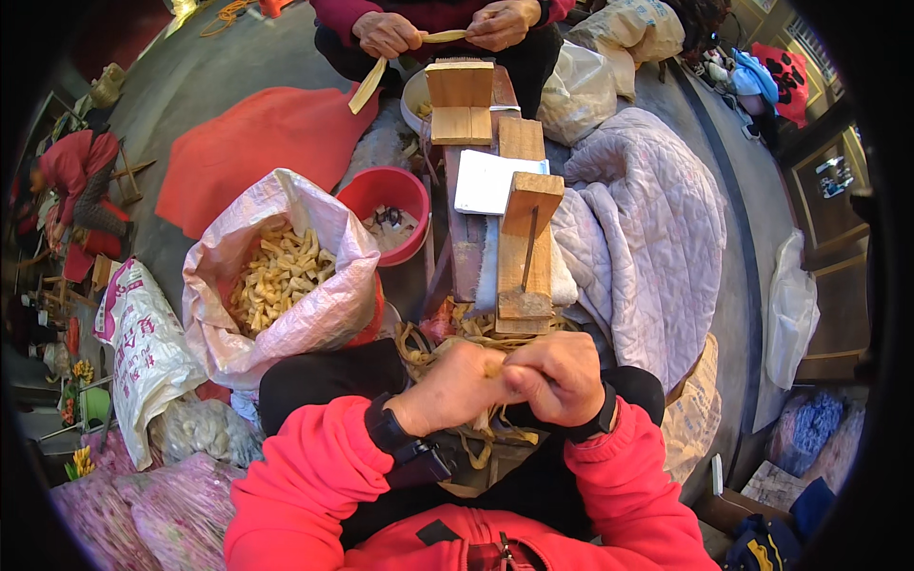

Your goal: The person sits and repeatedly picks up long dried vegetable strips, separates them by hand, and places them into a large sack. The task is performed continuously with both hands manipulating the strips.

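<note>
My left hand (451,385) and my right hand (563,377) meet above my lap with fingers curled together. Between them shows a small bit of a yellowish strip (493,368), pinched by both; most of it is hidden by the fingers. Loose, dry yellow plant-like strips (480,451) hang and lie under my hands, across my lap. Just beyond my hands stands a wooden stand (525,285) with an upright block and a thin metal rod. A pink-white woven sack (203,285) to the left holds a heap of small folded yellow pieces (282,278).
A red bucket (421,243) stands beside the bench (464,264), which carries a white pad (493,182) and another wooden stand (460,103). Opposite, a person's hands (389,36) hold a long strip (368,86). A quilt (643,235) drapes at right; a red mat (250,150) lies at left.
</note>
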{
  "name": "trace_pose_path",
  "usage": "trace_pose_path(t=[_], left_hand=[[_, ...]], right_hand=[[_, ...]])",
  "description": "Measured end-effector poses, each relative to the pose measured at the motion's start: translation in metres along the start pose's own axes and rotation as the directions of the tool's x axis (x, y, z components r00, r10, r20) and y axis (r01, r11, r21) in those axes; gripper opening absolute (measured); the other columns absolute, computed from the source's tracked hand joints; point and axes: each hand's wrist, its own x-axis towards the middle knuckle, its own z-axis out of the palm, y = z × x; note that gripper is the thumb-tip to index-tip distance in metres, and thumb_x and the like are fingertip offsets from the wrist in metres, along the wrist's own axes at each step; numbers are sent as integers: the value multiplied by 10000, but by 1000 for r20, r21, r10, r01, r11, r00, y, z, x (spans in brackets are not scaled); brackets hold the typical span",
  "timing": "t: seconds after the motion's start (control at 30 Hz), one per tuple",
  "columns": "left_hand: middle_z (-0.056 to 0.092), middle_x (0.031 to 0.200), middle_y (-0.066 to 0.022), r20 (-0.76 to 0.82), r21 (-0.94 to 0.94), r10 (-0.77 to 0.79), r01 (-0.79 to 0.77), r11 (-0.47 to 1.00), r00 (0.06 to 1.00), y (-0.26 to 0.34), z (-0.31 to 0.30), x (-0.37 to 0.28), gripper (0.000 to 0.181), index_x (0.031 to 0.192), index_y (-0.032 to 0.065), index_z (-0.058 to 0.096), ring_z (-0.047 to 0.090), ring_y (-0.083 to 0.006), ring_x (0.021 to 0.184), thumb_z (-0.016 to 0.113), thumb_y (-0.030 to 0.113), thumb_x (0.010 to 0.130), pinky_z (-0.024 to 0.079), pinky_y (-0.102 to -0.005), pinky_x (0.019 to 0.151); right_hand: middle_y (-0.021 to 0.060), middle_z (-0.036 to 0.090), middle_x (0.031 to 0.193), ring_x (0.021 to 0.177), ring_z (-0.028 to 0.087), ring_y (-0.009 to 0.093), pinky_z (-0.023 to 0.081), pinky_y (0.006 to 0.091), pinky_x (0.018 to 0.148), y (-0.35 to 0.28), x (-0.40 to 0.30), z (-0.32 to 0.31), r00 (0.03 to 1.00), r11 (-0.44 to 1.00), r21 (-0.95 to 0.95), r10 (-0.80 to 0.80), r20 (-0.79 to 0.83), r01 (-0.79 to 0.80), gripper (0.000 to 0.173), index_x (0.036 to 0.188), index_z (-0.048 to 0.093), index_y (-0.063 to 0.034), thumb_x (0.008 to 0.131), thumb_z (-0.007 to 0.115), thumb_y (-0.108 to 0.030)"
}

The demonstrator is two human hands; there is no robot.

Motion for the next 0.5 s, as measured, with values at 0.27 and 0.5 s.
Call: trace_pose_path(t=[0.27,0.5], left_hand=[[666,852,-13,215,-158,212,-180,971,953,19,-23,-8,257,1172,58,687,618,-79,717,629,220,982,486,-246,599],[546,787,-53,279,705,799,-679,207,533,1,-28,2,168,861,72,647,589,-221,615,713,145,726,450,-336,524]], right_hand=[[95,537,589,517,558,171,431,330,500,1,-13,0,874,873,53,487,-9,-485,304,755,626,-3,1000,585,-179],[25,609,730,558,505,59,350,191,489,-1,-18,11,387,-115,590,652,651,-799,104,960,639,1,922,547,-30]])
